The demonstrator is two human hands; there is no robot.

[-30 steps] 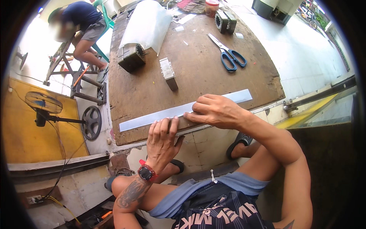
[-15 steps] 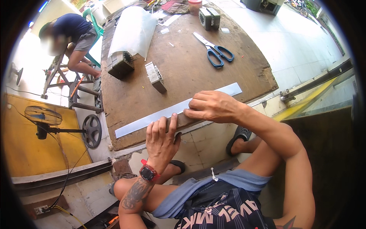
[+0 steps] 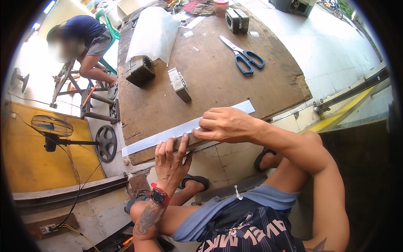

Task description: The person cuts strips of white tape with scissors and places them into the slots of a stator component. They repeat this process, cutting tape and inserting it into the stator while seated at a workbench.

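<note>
A long, narrow pale bluish-white strip (image 3: pixel 145 143) lies along the near edge of the wooden table. My left hand (image 3: pixel 168 164) rests at its near side, fingers stretched out with their tips on the strip's edge and the thumb lower, by the table's rim. My right hand (image 3: pixel 224 124) is closed, its curled fingers pinching the strip's near edge just right of my left fingertips. The part beneath my right hand is hidden. Beyond the strip stands a slotted metal core block (image 3: pixel 180 86). Blue-handled scissors (image 3: pixel 247 63) lie partly open farther right.
The wooden table (image 3: pixel 214 80) also holds a roll of translucent sheet (image 3: pixel 153 35), another slotted core (image 3: pixel 140 71) and a pair of cores (image 3: pixel 237 21) at the back. A fan (image 3: pixel 51 130) stands left. A person (image 3: pixel 84 38) bends over at the far left.
The strip has slid left along the table edge, and its left end now reaches the table's corner. Both my hands have moved left with it. The view has shifted slightly.
</note>
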